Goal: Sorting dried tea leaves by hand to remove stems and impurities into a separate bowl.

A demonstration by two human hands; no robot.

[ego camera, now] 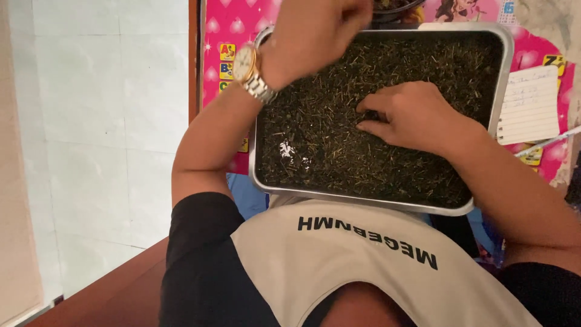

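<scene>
We are looking down at a shallow rectangular metal tray [501,72] that sits on the surface, filled almost edge to edge with a dark, dry mass of loose tea leaves and thin stems [327,151]. We judge this material to be very light, brittle and crumbly: it would slip through a loose pinch, break if squeezed hard, and scatter if swept quickly, so it is best taken in small pinches between fingertips or pushed gently with flat fingers. The tray itself looks stiff, thin-walled and smooth, best gripped by its rolled rim; 1 bare shiny patch [289,150] of its floor shows near the left side. Our right hand [411,115] lies palm down on the leaves in the middle of the tray, wrist bent inward, its fingers [372,109] curled and drawn together at the tips, touching the leaves as if pinching or sorting a few bits. Our left hand [318,33] is raised above the far left part of the tray, forearm angled up from the elbow, a gold and silver wristwatch [248,69] on the wrist; it seems bunched closed, but motion blur and the picture edge keep us from telling whether it holds anything. Beneath the tray lies a pink patterned mat [233,27], and a lined paper note [531,103] sits just right of it.
</scene>
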